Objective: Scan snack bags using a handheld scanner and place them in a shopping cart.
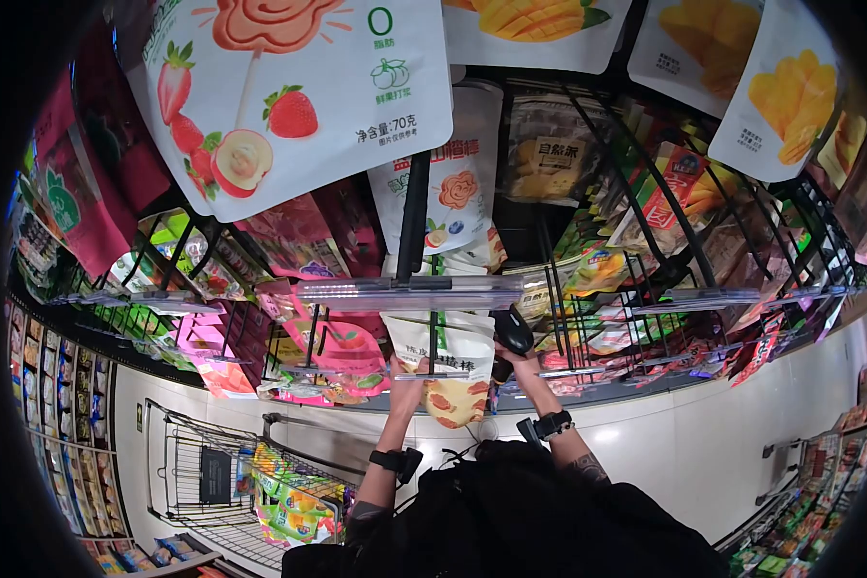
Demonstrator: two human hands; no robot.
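A white snack bag (441,339) with Chinese lettering hangs at the centre of the rack. My left hand (407,376) is at its left edge, with the fingers closed on the bag and partly hidden by it. On the other side, my right hand (522,369) is wrapped round a black handheld device (512,330), close to the bag's right edge. A yellowish bag (457,400) with a picture of round slices shows just below, between my wrists.
Black rack hooks and clear price strips (405,292) cross in front of my hands. Large fruit snack bags (299,96) hang close overhead. Behind at the left stands a wire shopping cart (188,472) with green and yellow bags; stocked shelves (67,405) line the far left.
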